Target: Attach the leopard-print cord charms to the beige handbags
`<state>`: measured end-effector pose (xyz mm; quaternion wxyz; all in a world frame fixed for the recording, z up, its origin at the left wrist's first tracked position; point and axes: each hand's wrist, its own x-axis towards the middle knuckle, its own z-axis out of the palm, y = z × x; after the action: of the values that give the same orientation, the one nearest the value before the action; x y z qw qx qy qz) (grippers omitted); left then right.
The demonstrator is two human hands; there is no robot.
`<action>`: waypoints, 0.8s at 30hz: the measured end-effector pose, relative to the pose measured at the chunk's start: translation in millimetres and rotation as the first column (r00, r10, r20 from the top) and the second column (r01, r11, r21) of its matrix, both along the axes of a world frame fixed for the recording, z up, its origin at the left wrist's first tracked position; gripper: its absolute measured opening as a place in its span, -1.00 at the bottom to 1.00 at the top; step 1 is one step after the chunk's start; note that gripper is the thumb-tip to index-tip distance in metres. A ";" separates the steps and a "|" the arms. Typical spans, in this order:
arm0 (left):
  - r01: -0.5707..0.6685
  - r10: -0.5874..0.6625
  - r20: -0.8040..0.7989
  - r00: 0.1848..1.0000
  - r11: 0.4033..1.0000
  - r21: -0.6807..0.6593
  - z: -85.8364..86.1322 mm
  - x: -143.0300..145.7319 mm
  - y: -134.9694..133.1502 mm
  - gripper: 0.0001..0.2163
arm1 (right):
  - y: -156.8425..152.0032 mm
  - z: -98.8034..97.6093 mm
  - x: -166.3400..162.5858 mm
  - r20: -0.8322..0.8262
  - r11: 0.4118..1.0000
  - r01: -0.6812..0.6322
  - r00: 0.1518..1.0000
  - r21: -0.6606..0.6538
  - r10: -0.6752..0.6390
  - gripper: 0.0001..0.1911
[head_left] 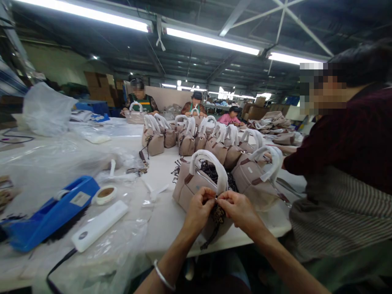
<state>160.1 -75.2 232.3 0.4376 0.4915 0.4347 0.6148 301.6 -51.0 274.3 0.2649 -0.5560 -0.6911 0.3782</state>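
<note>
Close in front of me, a beige handbag (184, 185) stands on the white table, its arched handle (214, 158) wrapped in white padding. My left hand (199, 208) and my right hand (241, 209) meet at the near base of that handle. Thumb and fingers of both are pinched around a tiny shiny metal piece. Just below them hangs a leopard-print bag charm (218, 214) with a dark cord trailing down. The fingertips hide most of the metal piece, so whether it is fastened cannot be seen. Dark beaded material shows behind the handle.
A second handbag (251, 181) touches this one on the right, and several more stand behind. At left lie a blue tape dispenser (58, 212), a tape roll (104, 195), a white corded device (101, 224) and plastic bags (49, 110). A co-worker (343, 163) is close at right.
</note>
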 end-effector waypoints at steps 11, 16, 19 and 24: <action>-0.023 0.032 0.101 0.994 0.996 -0.085 1.6 7.4 -0.3 -0.86 | -1.6 -5.5 -2.2 -0.002 0.999 0.044 0.999 0.032 -0.044 -0.75; -0.014 0.023 0.094 0.995 0.996 -0.090 -1.0 6.2 2.7 -0.82 | -3.4 4.6 -0.3 0.205 0.981 -0.097 0.977 0.171 0.060 -0.72; 0.056 -0.011 0.286 0.958 0.987 -0.151 -5.2 7.2 5.4 -0.70 | -5.1 17.9 0.2 0.451 0.918 -0.219 0.891 0.330 0.051 -0.71; 0.003 0.071 0.372 0.926 0.981 -0.194 -9.8 9.7 7.2 -0.55 | -10.4 36.7 -7.1 0.708 0.861 -0.345 0.706 0.373 -0.024 -0.74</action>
<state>169.8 -68.0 222.5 0.5473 0.3125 0.4079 0.6607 294.5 -61.4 311.1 0.0815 -0.5079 -0.8574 -0.0181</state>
